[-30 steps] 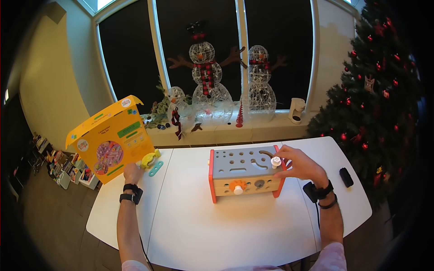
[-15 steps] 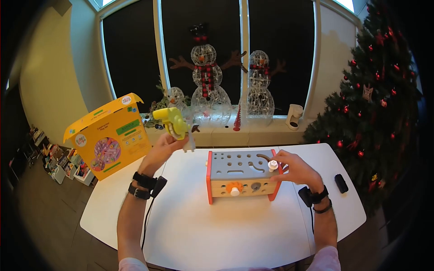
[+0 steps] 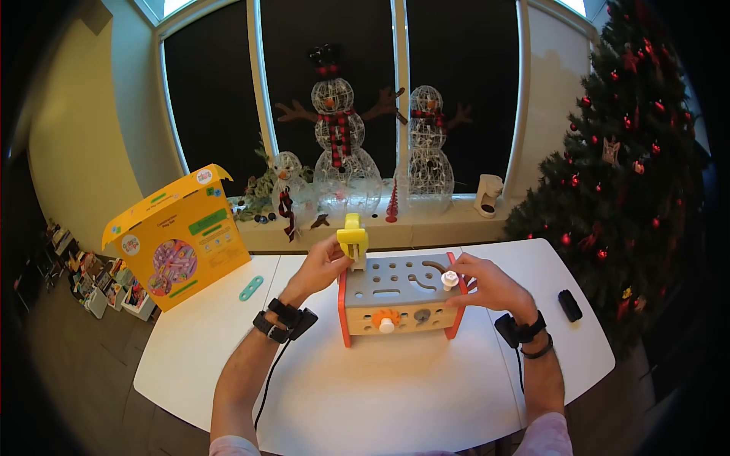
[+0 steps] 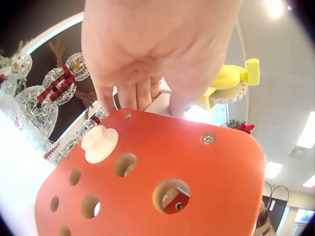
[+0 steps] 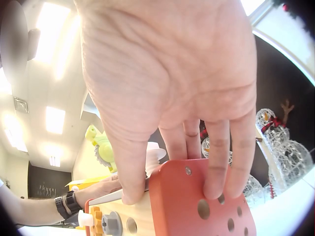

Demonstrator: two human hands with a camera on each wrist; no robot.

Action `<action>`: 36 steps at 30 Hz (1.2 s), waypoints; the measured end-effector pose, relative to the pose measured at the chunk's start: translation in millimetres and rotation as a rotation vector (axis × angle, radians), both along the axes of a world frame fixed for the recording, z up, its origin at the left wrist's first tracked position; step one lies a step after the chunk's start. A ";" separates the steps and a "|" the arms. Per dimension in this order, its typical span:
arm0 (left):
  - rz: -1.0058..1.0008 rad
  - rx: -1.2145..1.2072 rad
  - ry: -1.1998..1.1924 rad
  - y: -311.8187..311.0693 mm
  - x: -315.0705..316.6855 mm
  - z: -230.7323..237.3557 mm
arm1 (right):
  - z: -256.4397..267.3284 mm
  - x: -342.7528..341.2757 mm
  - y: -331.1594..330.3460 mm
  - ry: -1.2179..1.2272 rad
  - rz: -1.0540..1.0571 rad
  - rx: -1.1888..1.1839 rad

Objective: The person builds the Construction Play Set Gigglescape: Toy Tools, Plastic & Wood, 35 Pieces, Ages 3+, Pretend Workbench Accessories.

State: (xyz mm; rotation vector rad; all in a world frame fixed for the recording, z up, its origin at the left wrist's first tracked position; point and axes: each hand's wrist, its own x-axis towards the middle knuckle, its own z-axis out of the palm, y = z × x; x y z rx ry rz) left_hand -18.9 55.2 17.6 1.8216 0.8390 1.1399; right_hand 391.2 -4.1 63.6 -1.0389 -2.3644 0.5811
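Observation:
My left hand [image 3: 322, 267] holds a yellow-green toy circular saw [image 3: 352, 234] by its side, over the left end of a wooden toy workbench [image 3: 391, 291]. A pale toothed disc shows on the saw in both wrist views. Grey covers the bench's top, which has holes and slots, and its end panels are red. At the other end my right hand [image 3: 496, 287] grips the bench, thumb at the front edge and fingers on the red panel [image 5: 179, 196]. A white bolt [image 3: 450, 280] stands on the top beside those fingers. An orange gear [image 3: 385, 319] and a grey piece [image 3: 422, 315] sit on the front.
A yellow cardboard box [image 3: 179, 243] stands at the table's left, with a teal strip with holes [image 3: 251, 288] beside it. A black object [image 3: 569, 305] lies at the right. Behind the table are wire snowmen [image 3: 342, 144] and a decorated tree [image 3: 623, 175].
My left hand has picked up the toy saw beside the yellow box and carried it right to the bench's left end. My right hand has stayed at the bench's right end.

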 end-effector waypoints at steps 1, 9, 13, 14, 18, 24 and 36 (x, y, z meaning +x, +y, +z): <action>-0.001 -0.008 0.000 -2.9 0.8 0.5 | 0.1 -0.3 -0.9 -0.001 -0.005 -0.006; 0.104 0.193 0.133 -24.2 6.2 7.9 | -0.7 -0.6 -1.2 0.035 0.005 0.015; 0.110 0.217 0.124 -23.4 6.4 5.9 | 1.1 -1.9 -2.6 0.025 -0.014 0.008; 0.106 0.220 0.138 -23.6 7.3 8.9 | 2.1 -2.3 -3.3 0.023 -0.008 -0.005; 0.095 0.230 0.129 -27.5 10.2 11.8 | 0.2 -3.2 -3.4 0.032 -0.031 -0.037; 0.095 0.104 0.093 -17.7 6.9 -4.5 | -1.3 -1.7 -2.1 0.075 -0.024 -0.016; 0.141 0.128 0.081 -29.4 15.3 -12.0 | -14.1 -2.8 13.6 0.136 -0.059 -0.028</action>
